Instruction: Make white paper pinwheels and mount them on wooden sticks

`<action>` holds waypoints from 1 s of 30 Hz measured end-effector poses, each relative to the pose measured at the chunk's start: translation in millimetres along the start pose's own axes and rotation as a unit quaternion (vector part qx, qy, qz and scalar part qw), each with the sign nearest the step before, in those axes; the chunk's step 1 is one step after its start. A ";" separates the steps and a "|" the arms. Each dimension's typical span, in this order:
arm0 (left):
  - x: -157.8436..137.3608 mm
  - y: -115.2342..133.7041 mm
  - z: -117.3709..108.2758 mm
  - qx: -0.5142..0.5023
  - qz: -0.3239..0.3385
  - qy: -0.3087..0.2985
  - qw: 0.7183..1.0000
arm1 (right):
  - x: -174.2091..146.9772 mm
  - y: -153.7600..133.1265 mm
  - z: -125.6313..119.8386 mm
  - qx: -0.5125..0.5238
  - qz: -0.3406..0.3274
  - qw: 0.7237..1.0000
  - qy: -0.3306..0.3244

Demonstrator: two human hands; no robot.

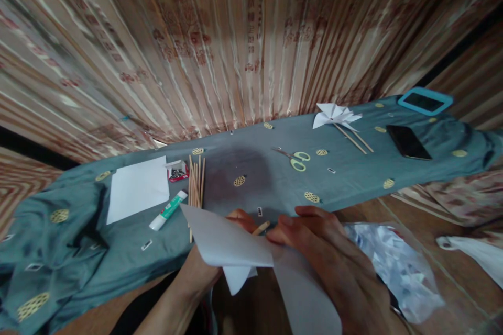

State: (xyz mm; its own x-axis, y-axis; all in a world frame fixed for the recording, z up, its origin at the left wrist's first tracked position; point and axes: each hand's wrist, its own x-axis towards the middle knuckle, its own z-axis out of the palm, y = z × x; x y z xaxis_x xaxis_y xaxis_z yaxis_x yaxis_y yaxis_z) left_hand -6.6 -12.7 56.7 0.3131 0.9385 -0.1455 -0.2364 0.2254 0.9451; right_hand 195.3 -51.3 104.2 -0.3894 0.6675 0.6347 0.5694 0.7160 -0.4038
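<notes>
A partly formed white paper pinwheel [236, 243] is held above the front edge of the table, its loose blades hanging down. Behind the paper, my left hand [240, 217] is closed around a wooden stick [261, 228], whose tip pokes out between my hands. The paper hides most of the left fingers and the rest of the stick. My right hand [320, 235] is closed, pressing its fingertips on the pinwheel's paper beside the stick's tip. What small part may lie under those fingertips is hidden.
On the green cloth lie white paper sheets [137, 188], a glue stick [168, 210], a small red box of pins [178, 171], several wooden sticks [196, 180], scissors [294, 158], finished pinwheels [336, 115], a phone [407, 141] and a blue-framed device [425, 101]. A plastic bag of paper scraps [396, 267] is at right.
</notes>
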 end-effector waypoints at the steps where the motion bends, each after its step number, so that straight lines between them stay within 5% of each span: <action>1: -0.3 0.8 0.0 0.004 -0.002 0.003 1.000 | -0.1 0.0 -0.1 0.003 -0.001 1.000 -0.001; 9: -2.6 4.9 -0.5 0.037 -0.032 -0.004 0.999 | 2.7 0.0 1.7 -0.021 -0.022 0.999 0.015; 20: 2.9 5.0 -2.4 -0.009 -0.013 -0.034 0.999 | 7.9 -4.2 11.6 -0.030 -0.032 0.992 0.117; 30: 0.2 6.8 1.2 -0.017 -0.024 -0.014 0.999 | 9.3 -4.2 9.2 -0.050 -0.045 0.995 0.079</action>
State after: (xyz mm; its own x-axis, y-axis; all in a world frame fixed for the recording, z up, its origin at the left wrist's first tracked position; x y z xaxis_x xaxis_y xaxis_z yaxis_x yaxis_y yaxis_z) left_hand -7.0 -11.4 63.5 0.3502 0.9187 -0.1826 -0.2520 0.2802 0.9263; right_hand 182.6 -46.2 105.7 -0.3278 0.5563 0.7636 0.6101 0.7418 -0.2785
